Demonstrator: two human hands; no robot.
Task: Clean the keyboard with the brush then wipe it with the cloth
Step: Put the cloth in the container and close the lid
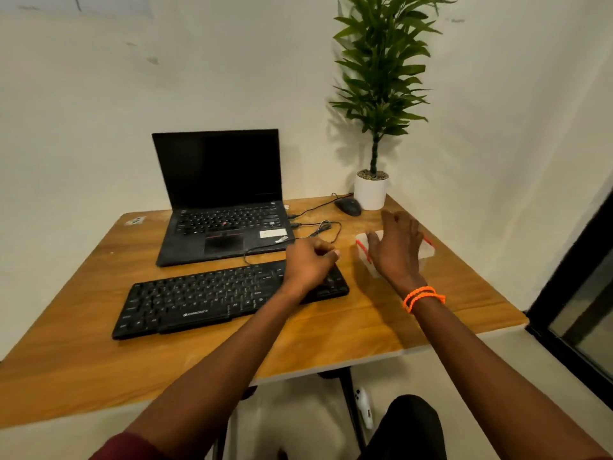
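Both arms were out over the counter [348, 330] and nothing looked finished yet. The keyboard [212, 297] lay black and flat at centre frame, just below the open laptop [222, 197], with its cable looping off toward the right. The left hand [310, 260] sat over the keyboard's right end, fingers curled in, and what it held, if anything, could not be told from this angle; no brush showed anywhere in the frame. The right hand [396, 250] was spread loose, fingers relaxed, laid over the white cloth [363, 245] with the red edging at centre right, not clutching it. Judging by that, the wiping stage was only being lined up, and whether any brushing had been done could not be read from the keys. Further back, in the upper right of the counter, a mouse [348, 206] rested beside the potted plant [371, 190].
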